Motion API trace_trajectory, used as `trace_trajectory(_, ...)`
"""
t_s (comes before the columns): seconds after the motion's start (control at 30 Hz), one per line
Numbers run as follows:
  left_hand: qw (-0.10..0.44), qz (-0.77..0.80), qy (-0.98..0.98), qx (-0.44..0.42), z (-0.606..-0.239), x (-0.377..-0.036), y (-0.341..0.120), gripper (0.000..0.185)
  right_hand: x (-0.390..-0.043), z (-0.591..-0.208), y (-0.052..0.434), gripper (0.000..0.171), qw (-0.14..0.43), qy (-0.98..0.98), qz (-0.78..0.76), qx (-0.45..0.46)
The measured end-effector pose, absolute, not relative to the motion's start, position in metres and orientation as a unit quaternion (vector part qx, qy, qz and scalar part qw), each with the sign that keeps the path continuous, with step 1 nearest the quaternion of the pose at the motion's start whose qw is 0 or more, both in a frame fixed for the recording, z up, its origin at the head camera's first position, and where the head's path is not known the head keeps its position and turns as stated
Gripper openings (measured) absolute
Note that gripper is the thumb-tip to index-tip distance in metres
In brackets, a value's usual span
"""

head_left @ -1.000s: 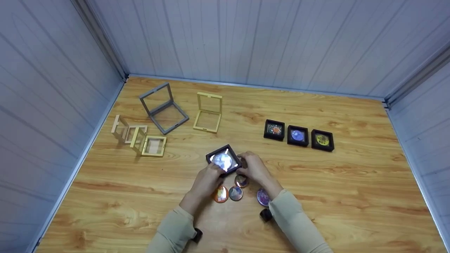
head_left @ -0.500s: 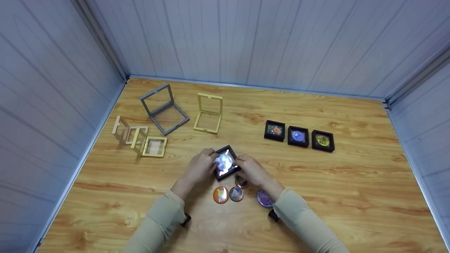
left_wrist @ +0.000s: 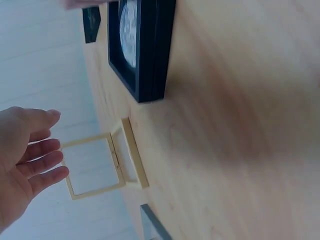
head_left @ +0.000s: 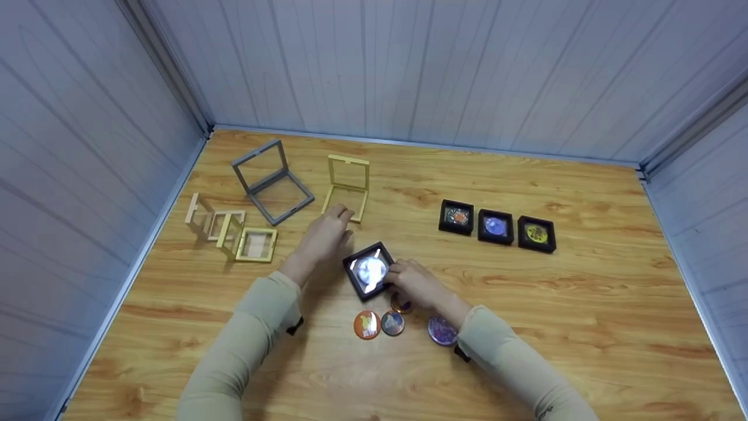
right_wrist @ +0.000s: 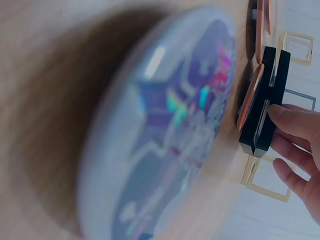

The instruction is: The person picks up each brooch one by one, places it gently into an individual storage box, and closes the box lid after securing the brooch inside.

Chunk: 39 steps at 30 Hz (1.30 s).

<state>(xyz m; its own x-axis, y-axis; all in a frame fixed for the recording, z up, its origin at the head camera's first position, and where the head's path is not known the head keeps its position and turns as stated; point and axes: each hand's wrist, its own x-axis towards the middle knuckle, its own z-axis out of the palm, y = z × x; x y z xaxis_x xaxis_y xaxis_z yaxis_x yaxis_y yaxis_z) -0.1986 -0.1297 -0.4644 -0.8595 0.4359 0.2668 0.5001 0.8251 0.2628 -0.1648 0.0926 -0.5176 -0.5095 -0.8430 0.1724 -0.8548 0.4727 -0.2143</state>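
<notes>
My right hand (head_left: 418, 283) pinches the right edge of a black square display frame (head_left: 354, 282), thumb on its near side in the right wrist view. Behind the frame's clear, glare-covered film shows a round pale button badge (head_left: 371, 270). My left hand (head_left: 321, 237) is off the black frame, fingers extended and holding nothing. In the head view it overlaps the near left corner of a yellow display frame (head_left: 349, 188), which stands with its lid raised. An orange badge (head_left: 367, 325), a grey-blue badge (head_left: 392, 323) and a gold-rimmed badge (head_left: 401, 303) lie in front of the black frame.
A purple badge (head_left: 442, 331) lies by the right sleeve. Three small black frames (head_left: 495, 226) with round badges stand in a row at right. A grey frame (head_left: 273, 181), a cream frame (head_left: 201, 216) and a smaller yellow frame (head_left: 257, 244) stand opened at left. Pale walls enclose the table.
My left hand has let go of the black frame and moved up and left to the yellow frame. The right hand has stayed at the black frame's right edge.
</notes>
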Motion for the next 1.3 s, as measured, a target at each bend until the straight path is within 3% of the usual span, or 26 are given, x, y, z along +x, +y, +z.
trace_trajectory(0.33, 0.116, -0.076, -0.968, -0.211, -0.450, -0.242, -0.134, 0.043, -0.167, -0.518, 0.100, 0.011, 0.026, -0.862, 0.157, 0.481)
trace_trajectory(0.73, -0.008, -0.028, -0.991, -0.134, -0.439, -0.283, -0.133, 0.062, -0.174, -0.520, 0.119, 0.012, 0.032, -0.872, 0.186, 0.452)
trace_trajectory(1.03, -0.058, -0.042, -0.995, -0.076, -0.447, -0.302, -0.130, 0.051, -0.184, -0.523, 0.127, 0.009, 0.064, -0.871, 0.176, 0.453)
trace_trajectory(1.3, -0.081, -0.039, -0.993, -0.071, -0.449, -0.307, -0.127, 0.049, -0.197, -0.520, 0.129, 0.007, 0.048, -0.890, 0.172, 0.420)
